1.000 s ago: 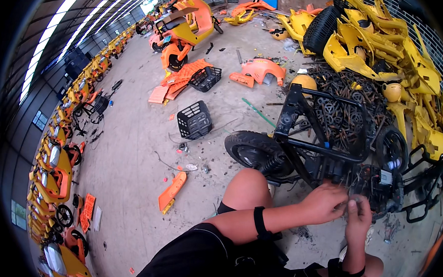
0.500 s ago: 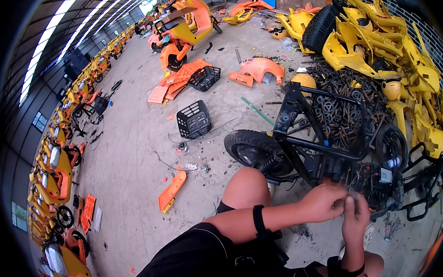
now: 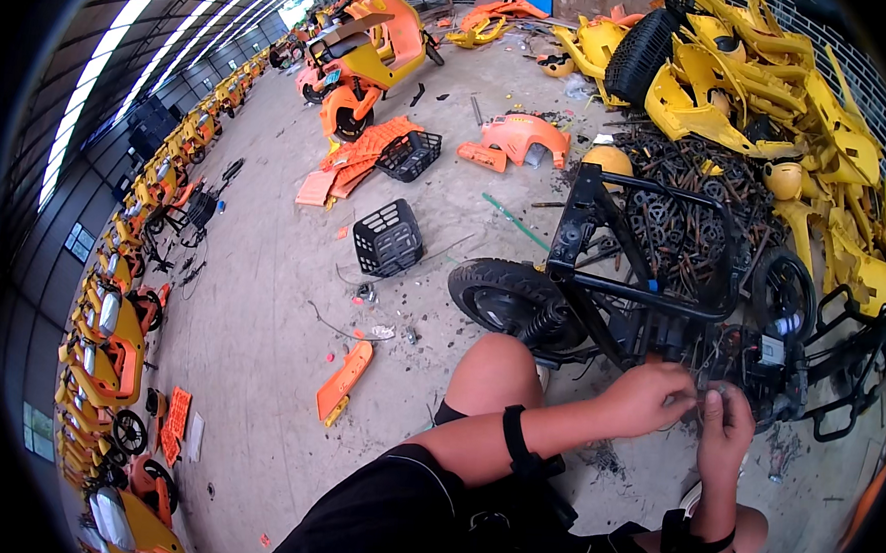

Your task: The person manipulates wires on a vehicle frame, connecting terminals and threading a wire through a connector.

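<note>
Bright strips line the roof at upper left, above windows; grey floor spreads centrally; a brick wall stands upper right.

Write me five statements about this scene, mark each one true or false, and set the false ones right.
1. The left hand and right hand are close together near the black frame. True.
2. The near black basket is stacked inside the far black basket. False: they sit apart on the floor.
3. Yellow panels are heaped toward the right of the picture. True.
4. A black strap circles the left arm only. False: the right arm wears one too.
5. Yellow scooters stand in a row along the left side. True.
</note>
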Demonstrator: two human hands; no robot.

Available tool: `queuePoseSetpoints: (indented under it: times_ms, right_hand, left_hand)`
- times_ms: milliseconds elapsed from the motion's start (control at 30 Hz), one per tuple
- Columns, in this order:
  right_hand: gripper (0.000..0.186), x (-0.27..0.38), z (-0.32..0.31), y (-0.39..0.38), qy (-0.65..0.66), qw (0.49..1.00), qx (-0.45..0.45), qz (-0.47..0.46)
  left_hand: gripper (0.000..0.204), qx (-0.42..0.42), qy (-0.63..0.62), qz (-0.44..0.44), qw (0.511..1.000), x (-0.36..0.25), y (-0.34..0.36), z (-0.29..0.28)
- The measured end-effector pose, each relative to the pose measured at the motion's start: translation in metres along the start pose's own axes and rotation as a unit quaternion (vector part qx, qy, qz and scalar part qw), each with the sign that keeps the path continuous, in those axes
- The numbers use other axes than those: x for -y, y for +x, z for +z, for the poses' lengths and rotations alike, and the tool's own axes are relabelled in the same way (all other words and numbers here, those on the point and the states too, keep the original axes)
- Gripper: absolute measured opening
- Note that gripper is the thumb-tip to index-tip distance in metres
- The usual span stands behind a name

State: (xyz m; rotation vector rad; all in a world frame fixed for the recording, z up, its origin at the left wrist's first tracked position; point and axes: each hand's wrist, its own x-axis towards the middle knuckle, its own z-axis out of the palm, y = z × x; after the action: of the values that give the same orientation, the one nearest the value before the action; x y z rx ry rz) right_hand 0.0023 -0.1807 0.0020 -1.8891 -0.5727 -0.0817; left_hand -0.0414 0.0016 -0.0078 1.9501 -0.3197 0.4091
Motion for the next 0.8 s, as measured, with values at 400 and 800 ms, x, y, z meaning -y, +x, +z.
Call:
queuePoseSetpoints:
  times_ms: [400, 800]
  right_hand:
    - [0.019, 0.0054, -0.0002, 0.0004, -0.001, 1.000, 0.006, 0.002]
    - [0.016, 0.0048, 0.0067, -0.0024, 0.003, 1.000, 0.009, -0.014]
  left_hand:
    - [0.016, 0.027, 0.009, -0.015, 0.999, -0.0068, -0.0003, -0.0058]
    - [0.020, 0.034, 0.065, 0.015, 0.997, -0.0075, -0.0034, -0.0010]
